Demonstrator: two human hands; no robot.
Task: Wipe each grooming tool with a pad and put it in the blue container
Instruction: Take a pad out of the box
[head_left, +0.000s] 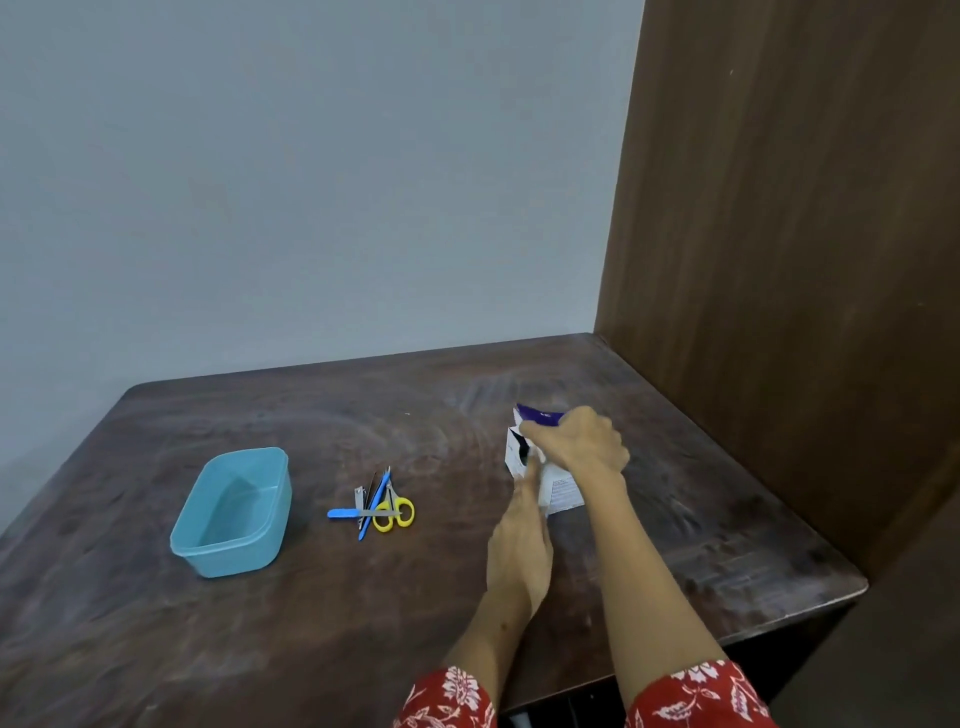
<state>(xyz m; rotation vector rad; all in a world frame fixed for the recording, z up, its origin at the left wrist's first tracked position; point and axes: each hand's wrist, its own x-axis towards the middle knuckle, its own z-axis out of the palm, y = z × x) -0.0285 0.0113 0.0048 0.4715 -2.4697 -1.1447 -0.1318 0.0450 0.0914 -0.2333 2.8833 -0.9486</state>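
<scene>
Both hands work the pad box (545, 473) — right hand (582, 441) closed over its top, left hand (519, 545) flat against its side. The grooming tools (376, 506) lie leftward, nearer the left hand — blue container (208, 551) beyond.

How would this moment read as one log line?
stage: opening pad box | both hands: on box | tools: piled, unwiped | blue container: empty
</scene>
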